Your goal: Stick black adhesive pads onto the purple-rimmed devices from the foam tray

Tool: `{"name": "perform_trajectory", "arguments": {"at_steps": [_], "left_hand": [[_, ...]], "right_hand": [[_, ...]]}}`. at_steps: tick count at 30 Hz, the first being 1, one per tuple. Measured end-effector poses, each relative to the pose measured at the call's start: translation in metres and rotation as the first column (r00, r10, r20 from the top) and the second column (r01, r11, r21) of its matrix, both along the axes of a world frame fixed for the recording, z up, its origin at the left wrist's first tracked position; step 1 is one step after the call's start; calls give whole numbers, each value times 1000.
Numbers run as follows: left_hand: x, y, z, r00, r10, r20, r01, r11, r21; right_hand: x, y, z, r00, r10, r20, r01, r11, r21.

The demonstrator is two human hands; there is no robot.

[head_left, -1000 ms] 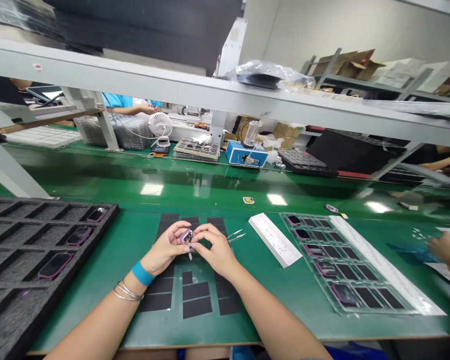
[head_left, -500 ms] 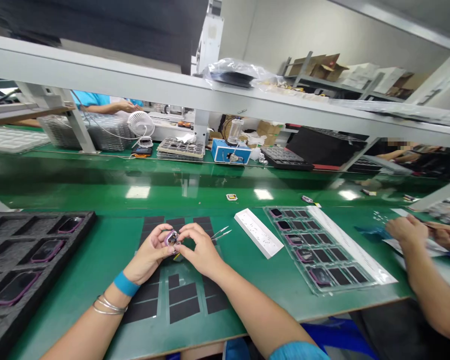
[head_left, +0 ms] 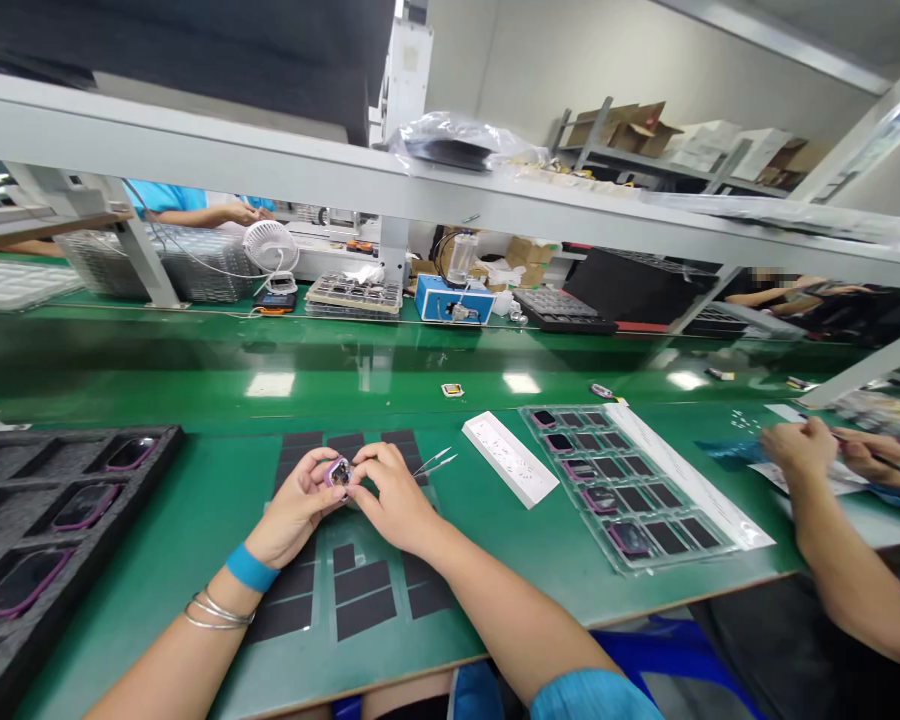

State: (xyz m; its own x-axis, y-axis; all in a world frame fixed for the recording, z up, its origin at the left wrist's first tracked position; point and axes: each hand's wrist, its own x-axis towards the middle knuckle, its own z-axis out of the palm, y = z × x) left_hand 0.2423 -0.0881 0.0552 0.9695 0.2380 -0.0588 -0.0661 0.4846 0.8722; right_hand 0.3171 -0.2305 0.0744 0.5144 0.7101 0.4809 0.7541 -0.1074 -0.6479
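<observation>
My left hand (head_left: 297,505) and my right hand (head_left: 392,494) meet over the green bench, both pinched on one small purple watch case (head_left: 338,471) with its open inner side up. The left fingers grip it from the left, the right fingertips press on its right edge. Under my hands lies a clear sheet with black rectangular pads (head_left: 360,580). A pair of tweezers (head_left: 435,462) rests just right of my right hand.
A black foam tray (head_left: 15,600) with purple cases sits at the left. A white strip (head_left: 510,457) and a clear blister tray (head_left: 630,490) with several purple cases lie to the right. A co-worker's hands (head_left: 802,450) work at the far right. The green conveyor (head_left: 345,360) runs behind.
The view has swung right, bringing the co-worker's arms into sight. My hands stay together on the purple case, with the right fingers shifting slightly over it.
</observation>
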Motion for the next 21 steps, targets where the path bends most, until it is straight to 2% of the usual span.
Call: {"name": "perform_trajectory", "arguments": {"at_steps": [2, 4, 6, 8, 9, 11, 12, 13, 15, 16, 17, 19, 21], "left_hand": [[0, 0, 1, 1000, 8, -10, -8, 1000, -14], [-1, 0, 2, 1000, 5, -22, -6, 999, -41], [-2, 0, 4, 1000, -5, -28, 3, 997, -77], [-3, 0, 4, 999, -21, -26, 18, 993, -116], [-3, 0, 4, 999, -32, -21, 29, 991, -134], [-3, 0, 2, 998, -57, -7, 56, 985, -164], [-3, -1, 1, 998, -67, 2, 66, 982, -175], [-3, -1, 1, 997, -73, 10, 74, 981, -182], [-3, -1, -1, 996, -81, 23, 83, 980, -182], [-3, -1, -1, 996, -81, 29, 85, 981, -177], [-4, -1, -1, 996, -81, 35, 86, 982, -170], [-5, -2, 0, 996, -74, 47, 81, 985, -153], [-5, -2, 1, 996, -64, 56, 71, 988, -134]], "right_hand": [[12, -7, 9, 995, -58, 78, 54, 997, 54], [36, -28, 20, 962, -264, 73, 252, 958, 138], [68, -61, 29, 828, -561, -7, 556, 820, 135], [98, -96, 34, 673, -738, -49, 733, 674, -86], [109, -109, 35, 634, -772, -35, 752, 627, -203], [119, -119, 35, 603, -797, -11, 758, 578, -303], [118, -115, 33, 612, -791, -3, 755, 585, -296], [112, -105, 30, 646, -763, -16, 735, 628, -254], [88, -73, 22, 786, -606, -122, 591, 795, -136], [73, -56, 17, 865, -455, -213, 453, 890, -58], [57, -39, 12, 902, -292, -317, 308, 951, 0], [29, -12, 2, 891, -91, -444, 143, 986, 86], [12, 2, -6, 873, -33, -486, 109, 985, 131]]}}
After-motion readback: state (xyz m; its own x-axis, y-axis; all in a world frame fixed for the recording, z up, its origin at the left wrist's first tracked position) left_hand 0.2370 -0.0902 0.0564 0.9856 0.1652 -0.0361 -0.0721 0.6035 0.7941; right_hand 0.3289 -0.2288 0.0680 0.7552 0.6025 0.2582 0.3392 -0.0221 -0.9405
